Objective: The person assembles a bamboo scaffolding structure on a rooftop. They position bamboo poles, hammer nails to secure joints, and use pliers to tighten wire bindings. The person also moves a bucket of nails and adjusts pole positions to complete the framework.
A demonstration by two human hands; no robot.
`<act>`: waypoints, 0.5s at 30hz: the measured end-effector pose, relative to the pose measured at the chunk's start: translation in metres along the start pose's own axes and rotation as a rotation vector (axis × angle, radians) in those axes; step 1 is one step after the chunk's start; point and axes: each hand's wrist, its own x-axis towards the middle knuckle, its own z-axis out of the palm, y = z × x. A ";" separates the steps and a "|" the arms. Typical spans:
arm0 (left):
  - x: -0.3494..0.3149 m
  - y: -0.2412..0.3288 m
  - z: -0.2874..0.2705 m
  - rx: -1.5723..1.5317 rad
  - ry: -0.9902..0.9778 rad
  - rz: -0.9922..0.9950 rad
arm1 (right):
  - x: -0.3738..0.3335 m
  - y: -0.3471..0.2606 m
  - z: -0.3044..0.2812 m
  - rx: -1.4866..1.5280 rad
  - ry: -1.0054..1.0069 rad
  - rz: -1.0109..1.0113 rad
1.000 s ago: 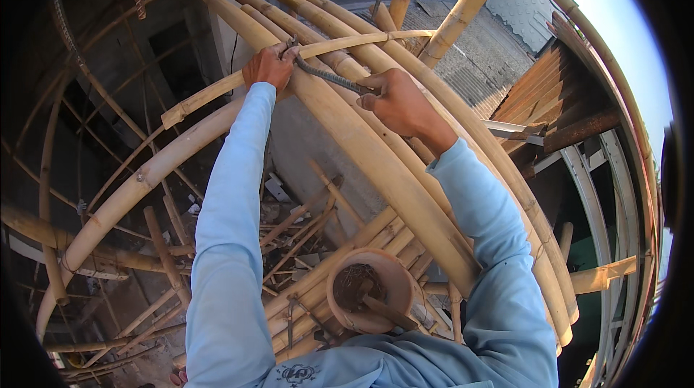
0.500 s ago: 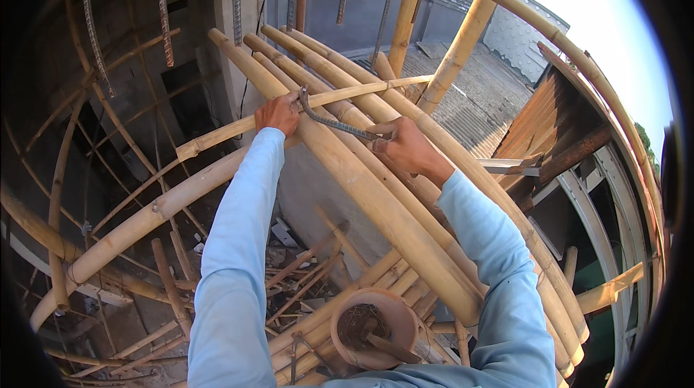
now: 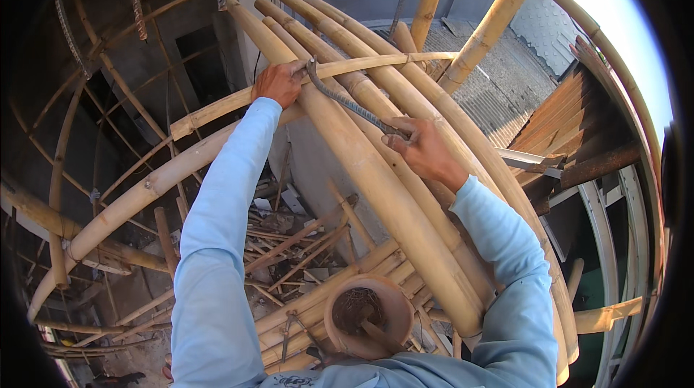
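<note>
My right hand point(image 3: 428, 151) is closed round the lower end of a bent, ribbed steel bar point(image 3: 350, 105). The bar slants up to the left, and its curved tip rests at the bamboo strip beside my left fingers. With my left hand point(image 3: 278, 83) I grip the pale bamboo strip point(image 3: 217, 108), which lies across several thick bamboo poles. Under the crossing runs the nearest bamboo pole point(image 3: 376, 193), sloping down toward my right arm. Whatever my left fingertips pinch besides the strip is hidden.
A clay-coloured bucket point(image 3: 334, 326) with dark, thin pieces and a wooden handle in it stands below me on bamboo poles. An upright bamboo post point(image 3: 491, 27) is at the strip's far end. Rusty corrugated sheets point(image 3: 546, 124) lie right; debris point(image 3: 289, 243) lies far below.
The whole view has shifted a little. Both hands appear slightly lower or further right, and the steel bar slants more steeply. Each hand keeps its hold.
</note>
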 end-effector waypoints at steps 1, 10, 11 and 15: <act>0.000 -0.002 0.000 -0.003 0.006 -0.006 | 0.001 0.000 0.001 0.013 -0.003 0.021; 0.006 0.015 0.006 -0.033 0.021 0.044 | 0.003 0.003 -0.026 -0.081 -0.013 -0.012; 0.009 0.005 0.006 -0.024 0.110 0.101 | 0.009 -0.013 -0.035 -0.157 -0.045 -0.042; 0.010 -0.006 -0.010 0.112 0.447 0.381 | 0.010 -0.032 -0.064 -0.606 -0.052 -0.229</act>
